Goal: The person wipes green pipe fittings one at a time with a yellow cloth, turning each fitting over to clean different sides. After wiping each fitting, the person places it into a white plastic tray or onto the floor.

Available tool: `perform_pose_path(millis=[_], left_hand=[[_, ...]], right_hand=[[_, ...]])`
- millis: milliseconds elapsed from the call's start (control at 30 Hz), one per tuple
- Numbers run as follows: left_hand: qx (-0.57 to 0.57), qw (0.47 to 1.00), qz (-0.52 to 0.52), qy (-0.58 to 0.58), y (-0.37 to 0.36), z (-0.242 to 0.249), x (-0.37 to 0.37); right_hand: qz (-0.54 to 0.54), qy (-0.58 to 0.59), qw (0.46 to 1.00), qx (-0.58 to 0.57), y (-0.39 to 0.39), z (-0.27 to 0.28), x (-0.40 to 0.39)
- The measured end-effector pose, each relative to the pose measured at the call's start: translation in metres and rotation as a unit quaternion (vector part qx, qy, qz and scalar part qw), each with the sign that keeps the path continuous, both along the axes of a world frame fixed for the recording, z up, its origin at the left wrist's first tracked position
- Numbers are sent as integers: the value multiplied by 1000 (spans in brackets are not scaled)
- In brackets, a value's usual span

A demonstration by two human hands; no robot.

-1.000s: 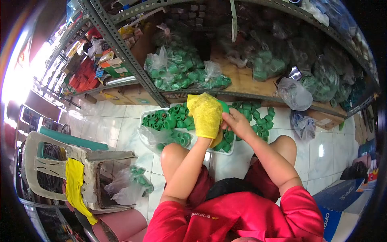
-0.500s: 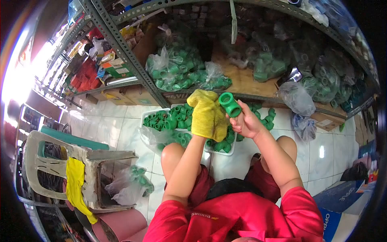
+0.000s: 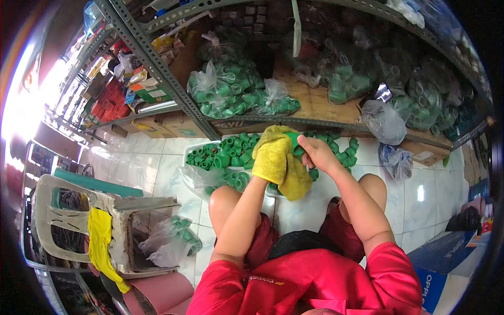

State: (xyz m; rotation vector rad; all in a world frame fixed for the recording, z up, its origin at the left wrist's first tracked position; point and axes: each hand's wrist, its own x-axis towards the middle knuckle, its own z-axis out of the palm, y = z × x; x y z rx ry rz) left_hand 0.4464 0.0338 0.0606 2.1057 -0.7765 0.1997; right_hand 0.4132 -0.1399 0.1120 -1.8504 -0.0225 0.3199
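A yellow cloth (image 3: 277,160) covers my left hand, whose fingers are hidden beneath it; the cloth wraps around the left side of a green pipe fitting (image 3: 294,140). My right hand (image 3: 318,155) grips the right side of that fitting, thumb on top. Below both hands, a white tray (image 3: 187,153) holds many small green fittings (image 3: 223,159). More loose green fittings (image 3: 346,156) lie on the tiles to the right of the tray. A clear plastic bag (image 3: 198,181) rests over the tray's left front part.
Metal shelving (image 3: 157,63) stands in front, with bags of green fittings (image 3: 231,86) on its lower board. At left is a worn plastic chair (image 3: 63,218) with a yellow cloth strip (image 3: 101,241). A blue and white box (image 3: 441,268) sits at right on the tiled floor.
The cloth has moved right onto the green fitting and now covers much of it. The fitting has turned and sits slightly further left, with my right hand closed around its side.
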Motion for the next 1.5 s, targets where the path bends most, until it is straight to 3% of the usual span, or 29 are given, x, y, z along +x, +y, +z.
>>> perform_pose_path(millis=[67, 133, 167, 200, 267, 300, 333, 400, 467, 500, 533, 567, 633, 733, 800, 833, 867, 967, 1033, 1067, 1100, 1133, 1167, 1200, 1267, 1300, 1400, 1433, 1500], left_hand=[[186, 966, 110, -142, -3, 23, -10], [130, 962, 160, -181, -7, 5, 1], [-96, 981, 170, 1, -8, -4, 6], [-314, 917, 165, 183, -8, -8, 9], [-327, 906, 186, 193, -4, 6, 7], [-509, 795, 139, 300, -2, 13, 5], [-661, 636, 84, 390, 0, 17, 4], [-643, 658, 116, 374, 2, 19, 7], [-669, 631, 67, 386, 8, 13, 12], [-674, 638, 34, 371, 13, 3, 16], [-674, 638, 34, 370, 13, 8, 13], [-671, 646, 69, 359, 12, 17, 9], [-669, 651, 104, 345, 14, 21, 9], [-638, 710, 136, 266, 23, 15, 19], [-394, 882, 236, 108, 28, 9, 23], [-634, 692, 155, 308, 22, 49, 4], [-634, 692, 155, 308, 24, 49, 4], [-643, 681, 130, 325, 28, 31, 9], [-460, 851, 189, 166, 27, 7, 21], [-460, 852, 185, 167, 25, 3, 21], [-165, 956, 240, 39, 21, 8, 15], [148, 947, 267, -96, 18, 9, 12], [33, 972, 229, -39, 10, -2, 18], [271, 923, 256, -96, 2, 18, 6], [167, 954, 205, -144, 7, 4, 2], [167, 954, 205, -143, 7, 8, -2], [201, 962, 151, -104, 2, 18, -5], [272, 940, 145, -148, -1, 20, -5], [341, 911, 136, -187, -5, 27, -11]], right_hand=[[-1, 8, 1000, 22, -1, -6, 2], [2, 14, 999, 43, -3, -16, 7], [-25, 8, 998, 51, -5, -25, 10], [-52, 1, 997, 58, -8, -34, 14], [-83, 19, 995, 57, -15, -71, 23], [-100, -35, 993, -52, -20, -108, 32], [-115, -87, 976, -161, -24, -145, 39], [-40, -22, 988, -149, -33, -218, 48], [37, 44, 989, -134, -25, -213, 32], [-15, 223, 975, -19, -9, -165, 11], [-65, 391, 913, 98, 2, -133, -1], [-62, 391, 913, 97, 2, -128, -1], [-9, 459, 848, 264, 0, -123, 3], [73, 361, 871, 325, -7, -114, 14], [61, 315, 892, 318, -12, -99, 16], [55, 241, 916, 316, -15, -89, 16], [48, 166, 934, 312, -17, -80, 17], [36, 91, 839, 535, -37, -33, 24], [31, 32, 842, 537, -35, -19, 19], [59, 25, 838, 542, -36, -22, 20], [49, 41, 836, 545, -31, -28, 19], [40, 58, 834, 548, -21, -35, 16], [68, -8, 853, 518, -11, -40, 17], [36, 44, 864, 500, -2, -35, 10], [30, -6, 924, 381, 3, -35, 6], [8, -95, 986, 140, 4, -33, 4], [14, -323, 934, -150, 10, -43, -2], [10, -322, 935, -149, 10, -36, -3], [137, -18, 987, -77, 9, -24, -8]])
